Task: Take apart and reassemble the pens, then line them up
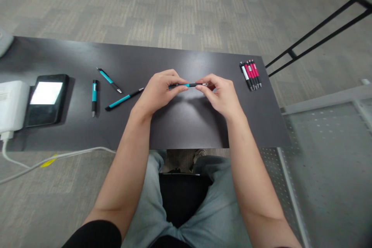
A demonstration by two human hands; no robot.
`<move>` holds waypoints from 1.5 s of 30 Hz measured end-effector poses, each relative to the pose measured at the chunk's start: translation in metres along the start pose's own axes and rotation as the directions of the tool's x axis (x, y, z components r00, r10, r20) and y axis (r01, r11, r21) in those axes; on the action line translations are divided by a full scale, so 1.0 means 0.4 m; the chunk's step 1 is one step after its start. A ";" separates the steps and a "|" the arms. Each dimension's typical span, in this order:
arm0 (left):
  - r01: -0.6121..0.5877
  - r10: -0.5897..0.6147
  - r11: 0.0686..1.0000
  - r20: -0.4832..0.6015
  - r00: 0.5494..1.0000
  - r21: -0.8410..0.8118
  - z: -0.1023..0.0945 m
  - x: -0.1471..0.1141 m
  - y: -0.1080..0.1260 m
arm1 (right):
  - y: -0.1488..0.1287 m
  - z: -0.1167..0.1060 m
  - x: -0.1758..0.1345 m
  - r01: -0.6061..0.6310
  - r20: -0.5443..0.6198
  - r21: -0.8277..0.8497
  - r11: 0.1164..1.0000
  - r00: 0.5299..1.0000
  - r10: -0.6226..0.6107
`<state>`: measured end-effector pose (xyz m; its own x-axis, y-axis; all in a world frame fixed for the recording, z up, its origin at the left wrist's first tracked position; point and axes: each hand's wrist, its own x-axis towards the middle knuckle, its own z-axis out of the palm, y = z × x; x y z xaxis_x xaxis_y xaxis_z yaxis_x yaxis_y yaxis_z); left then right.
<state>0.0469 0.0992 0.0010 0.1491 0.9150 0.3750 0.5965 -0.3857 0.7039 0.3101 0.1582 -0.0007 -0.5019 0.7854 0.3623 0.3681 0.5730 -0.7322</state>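
Dark desk (pixel 188 133): grey carpet (pixel 174 11) beyond.
Held pen (pixel 191 85): level between our left hand (pixel 158 91) and right hand (pixel 222 93), both pinching it.
Already lined up: red pens (pixel 254 70), one white pen (pixel 246 76), perhaps five altogether.
Not lined up: three blue pens (pixel 94 95), leftward.

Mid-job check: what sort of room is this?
Probably an office or workroom, though no more than this corner shows. Patterned grey carpet covers the floor, and a long dark desk bears a row of pens near its right end.
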 end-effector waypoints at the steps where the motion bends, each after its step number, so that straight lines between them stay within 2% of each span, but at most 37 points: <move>1: 0.002 -0.002 1.000 -0.003 1.000 0.012 -0.001 0.000 0.002 | -0.001 0.002 0.000 -0.002 -0.001 -0.010 1.000 1.000 0.002; 6: 0.006 -0.005 0.996 -0.013 1.000 0.094 -0.005 -0.002 0.018 | -0.009 0.011 0.003 -0.023 0.004 -0.027 0.999 1.000 0.023; 12: 0.024 -0.015 0.988 -0.062 0.998 0.150 -0.023 -0.009 0.029 | -0.008 0.028 0.016 -0.060 -0.014 0.059 0.996 0.998 0.061; 16: 0.107 -0.073 0.983 -0.220 0.973 0.149 -0.071 -0.033 -0.004 | 0.001 0.055 0.031 -0.124 -0.016 0.084 0.989 0.992 0.126; 18: 0.176 -0.125 0.974 -0.308 0.943 0.145 -0.095 -0.049 -0.025 | -0.005 0.072 0.038 -0.150 0.004 0.027 0.988 0.989 0.150; 20: 0.228 -0.169 0.964 -0.348 0.922 0.134 -0.111 -0.063 -0.042 | -0.022 0.092 0.046 -0.149 0.041 -0.061 0.987 0.988 0.151; 22: 0.246 -0.193 0.961 -0.331 0.924 0.128 -0.119 -0.073 -0.049 | -0.046 0.115 0.053 -0.139 0.085 -0.148 0.979 0.985 0.153; 27: 0.217 -0.198 0.971 -0.169 0.965 0.102 -0.125 -0.082 -0.042 | -0.070 0.161 0.069 -0.130 0.149 -0.244 0.961 0.974 0.170; 29: 0.212 -0.201 0.973 -0.125 0.972 0.085 -0.128 -0.083 -0.039 | -0.051 0.165 0.076 -0.136 0.140 -0.169 0.976 0.977 0.160; 31: 0.207 -0.201 0.976 -0.094 0.975 0.066 -0.132 -0.084 -0.039 | -0.022 0.159 0.083 -0.170 0.089 -0.018 0.985 0.981 0.171; 34: 0.206 -0.203 0.978 -0.055 0.978 0.045 -0.136 -0.085 -0.042 | 0.015 0.143 0.090 -0.207 0.007 0.223 0.953 0.977 0.211; 36: 0.201 -0.200 0.979 -0.044 0.979 0.037 -0.135 -0.084 -0.044 | 0.028 0.134 0.093 -0.199 -0.004 0.317 0.927 0.977 0.212; 39: 0.176 -0.174 0.984 -0.064 0.983 0.026 -0.131 -0.084 -0.051 | 0.027 0.129 0.092 -0.176 0.023 0.352 0.919 0.983 0.180; 45: 0.164 -0.162 0.986 -0.058 0.985 0.030 -0.129 -0.085 -0.055 | 0.010 0.139 0.082 -0.182 0.095 0.299 0.937 0.982 0.160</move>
<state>-0.0121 0.0704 0.0038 0.0046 0.9569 0.2905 0.6359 -0.2269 0.7376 0.2515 0.1734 -0.0237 -0.5084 0.8413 0.1838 0.2018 0.3238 -0.9243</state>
